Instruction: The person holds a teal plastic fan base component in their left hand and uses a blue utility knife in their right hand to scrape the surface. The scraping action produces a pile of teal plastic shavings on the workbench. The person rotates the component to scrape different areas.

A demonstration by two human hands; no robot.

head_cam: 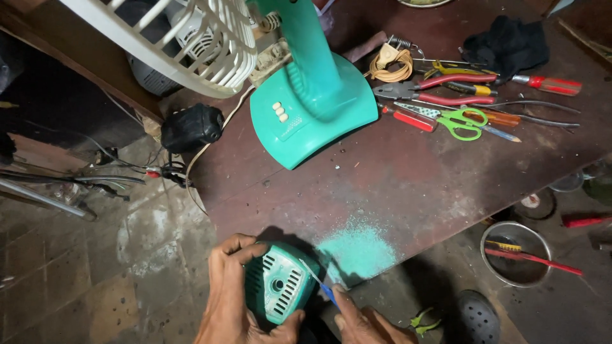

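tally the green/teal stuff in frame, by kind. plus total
Teal fan base: 1
Teal vented cover, held in the left hand: 1
Teal dust patch on the table: 1
Green-handled scissors: 1
Small green-handled tool on the floor: 1
Total: 5

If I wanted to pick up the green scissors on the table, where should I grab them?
Take the green scissors by their looped handles, coming from above on the side facing the table's near edge. The loops lie flat and open, on the side nearer the fan base, while the blades point right and tuck among the screwdrivers and red pliers, so the blade end is probably more crowded and sharper.
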